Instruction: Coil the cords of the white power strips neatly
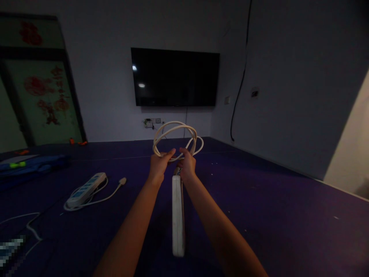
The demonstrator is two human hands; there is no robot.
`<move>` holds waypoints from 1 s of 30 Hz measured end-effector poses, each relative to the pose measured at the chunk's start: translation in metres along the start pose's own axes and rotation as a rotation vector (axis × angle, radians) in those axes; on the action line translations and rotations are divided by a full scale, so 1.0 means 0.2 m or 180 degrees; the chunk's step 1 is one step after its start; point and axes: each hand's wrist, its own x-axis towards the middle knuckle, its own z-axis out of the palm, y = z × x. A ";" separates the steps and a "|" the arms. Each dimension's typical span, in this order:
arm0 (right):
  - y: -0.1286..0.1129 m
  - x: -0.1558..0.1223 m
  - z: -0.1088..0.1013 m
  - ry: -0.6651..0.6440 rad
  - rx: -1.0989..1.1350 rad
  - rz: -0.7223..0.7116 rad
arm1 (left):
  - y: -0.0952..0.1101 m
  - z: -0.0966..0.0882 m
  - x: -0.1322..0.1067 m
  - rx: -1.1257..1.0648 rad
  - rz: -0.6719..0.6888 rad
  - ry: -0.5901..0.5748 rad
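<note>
A white power cord (175,125) is looped into a loose coil and held up in front of me. My left hand (160,165) is closed round the left lower side of the coil. My right hand (187,163) grips the cord at the coil's lower right, close to where it meets a white power strip (178,215). The strip is seen edge-on and hangs down between my forearms. A small loop of the cord sticks out past my right fingers. The fingertips partly hide the cord where the hands come together.
A second white power strip (86,188) with blue sockets lies on the dark purple floor (230,215) at left, its cord and plug (122,181) beside it. Blue cloth (37,165) lies farther left. A television (175,79) hangs on the wall, and a black cable (240,92) dangles at right.
</note>
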 end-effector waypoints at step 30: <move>0.07 0.00 -0.08 0.0122 -0.2156 -0.1843 | -0.04 0.08 -0.07 -0.0212 0.0557 -0.0019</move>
